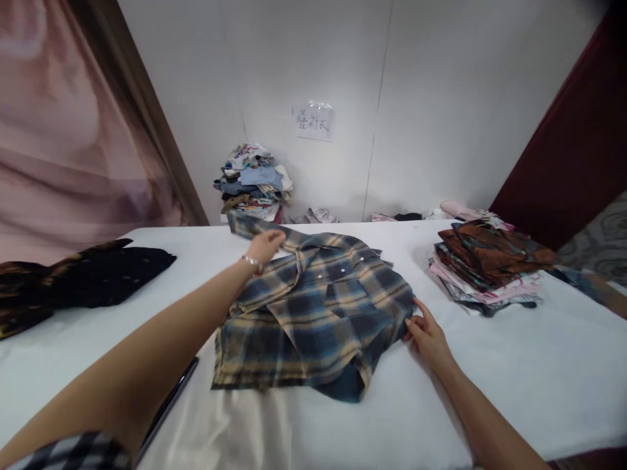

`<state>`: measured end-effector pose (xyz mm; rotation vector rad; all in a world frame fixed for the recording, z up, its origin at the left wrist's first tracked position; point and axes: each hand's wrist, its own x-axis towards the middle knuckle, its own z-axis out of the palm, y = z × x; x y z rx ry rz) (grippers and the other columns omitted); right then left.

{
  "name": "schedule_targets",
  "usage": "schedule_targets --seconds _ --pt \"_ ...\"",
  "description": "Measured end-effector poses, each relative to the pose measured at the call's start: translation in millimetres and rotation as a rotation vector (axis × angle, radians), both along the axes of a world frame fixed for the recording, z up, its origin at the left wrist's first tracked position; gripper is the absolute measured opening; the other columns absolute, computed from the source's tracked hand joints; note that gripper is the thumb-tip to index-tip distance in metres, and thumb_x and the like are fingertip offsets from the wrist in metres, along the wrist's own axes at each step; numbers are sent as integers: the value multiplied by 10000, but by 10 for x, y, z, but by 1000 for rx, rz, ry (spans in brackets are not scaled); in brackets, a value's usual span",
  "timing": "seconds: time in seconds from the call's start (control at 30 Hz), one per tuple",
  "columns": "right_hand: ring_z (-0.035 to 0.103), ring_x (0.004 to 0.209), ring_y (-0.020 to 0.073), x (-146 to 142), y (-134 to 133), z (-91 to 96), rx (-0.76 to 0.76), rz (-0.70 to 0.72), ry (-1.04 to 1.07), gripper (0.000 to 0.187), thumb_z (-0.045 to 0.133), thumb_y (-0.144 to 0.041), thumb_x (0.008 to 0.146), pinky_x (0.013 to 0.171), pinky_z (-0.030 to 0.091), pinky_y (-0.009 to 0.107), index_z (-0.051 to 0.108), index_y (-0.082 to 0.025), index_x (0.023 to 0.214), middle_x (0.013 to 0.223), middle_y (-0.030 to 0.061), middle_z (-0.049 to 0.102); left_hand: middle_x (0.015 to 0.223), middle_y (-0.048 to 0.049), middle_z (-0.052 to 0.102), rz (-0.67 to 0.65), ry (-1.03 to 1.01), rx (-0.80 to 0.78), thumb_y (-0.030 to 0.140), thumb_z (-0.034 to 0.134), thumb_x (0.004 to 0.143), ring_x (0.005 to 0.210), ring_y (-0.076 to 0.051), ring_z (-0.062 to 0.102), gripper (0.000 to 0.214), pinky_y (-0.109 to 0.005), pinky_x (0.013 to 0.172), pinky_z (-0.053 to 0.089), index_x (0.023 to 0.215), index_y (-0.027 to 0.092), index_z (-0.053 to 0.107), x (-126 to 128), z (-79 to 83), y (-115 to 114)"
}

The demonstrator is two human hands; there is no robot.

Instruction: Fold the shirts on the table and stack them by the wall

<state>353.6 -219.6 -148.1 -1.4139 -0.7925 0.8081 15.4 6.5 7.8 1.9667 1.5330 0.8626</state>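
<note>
A blue and tan plaid shirt point(313, 307) lies partly folded on the white table point(539, 365) in front of me. My left hand point(265, 247), with a bracelet at the wrist, reaches across to the shirt's far left shoulder, its fingers closed on the cloth near the collar. My right hand point(425, 331) rests at the shirt's right edge, fingers pinching the fabric there. One sleeve lies spread toward the far left.
A stack of folded patterned shirts point(484, 264) sits on the table at the right. A dark garment point(73, 277) lies at the left edge. A pile of clothes point(255, 183) stands against the back wall under a paper sign point(314, 122). A dark flat object point(169, 405) lies near me.
</note>
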Motion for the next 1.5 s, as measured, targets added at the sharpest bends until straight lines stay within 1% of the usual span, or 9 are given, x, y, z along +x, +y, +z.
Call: schedule_targets --seconds 0.1,0.17,0.37,0.63,0.8,0.97,1.27,1.4,1.5 --pt "561 558 149 30 34 39 -10 -75 5 954 761 -423 598 344 364 210 405 -230 1462 872 20 635 807 -24 715 -320 126 -47 419 498 892 776 -181 662 315 -308 777 549 949 185 701 0 -348 -582" --pt "579 608 149 73 71 66 -30 -142 11 919 746 -389 595 356 393 214 425 -263 1446 1070 61 642 960 -38 741 -525 228 -5 428 511 882 857 -197 681 315 -319 838 545 986 209 712 -87 -595 -1074" --pt "624 607 141 278 247 266 -170 -152 195 857 713 -239 688 411 460 229 347 -322 1458 1175 75 647 1323 -97 635 -569 457 285 335 781 676 1188 -321 602 638 -447 1015 503 1286 271 603 -386 -1126 -1994" --pt "394 370 56 365 619 491 -284 108 318 387 715 -221 720 316 154 129 602 -190 1090 563 -50 560 1269 -158 651 -270 635 348 205 564 822 1153 -324 622 391 -471 958 515 1204 184 644 -386 -1130 -1857" --pt "320 349 57 503 664 535 -2 -133 218 456 765 -241 615 345 138 167 625 -196 1046 456 -98 452 992 -117 732 -182 641 341 61 451 771 963 -283 689 331 -417 849 542 984 173 678 -573 -917 -1713" --pt "315 368 62 667 450 444 -56 -155 162 502 792 -315 566 380 145 195 656 -193 1034 481 -83 488 933 -82 724 -29 545 538 177 437 823 888 -261 693 258 -390 835 538 949 204 660 -928 -769 -1759" --pt "668 832 186 390 168 348 -10 146 344 722 800 -304 604 715 527 321 535 -315 1276 1047 10 714 1038 -36 756 -179 320 231 354 457 836 949 -225 711 335 -309 857 555 1064 262 684 -1056 -968 -2046" --pt "630 1056 265 332 129 472 -111 58 -130 789 784 -222 602 828 534 386 520 -291 1343 1264 53 639 918 -30 761 -96 229 142 433 460 839 853 -218 702 333 -278 787 541 944 243 712 -1008 -800 -1950" --pt "514 1243 324 148 -15 552 -19 -45 -659 605 727 -253 707 1008 457 457 593 -247 1296 1339 101 583 746 4 729 26 164 -9 475 444 841 716 -193 675 358 -255 671 524 833 233 708 -913 -656 -1818"
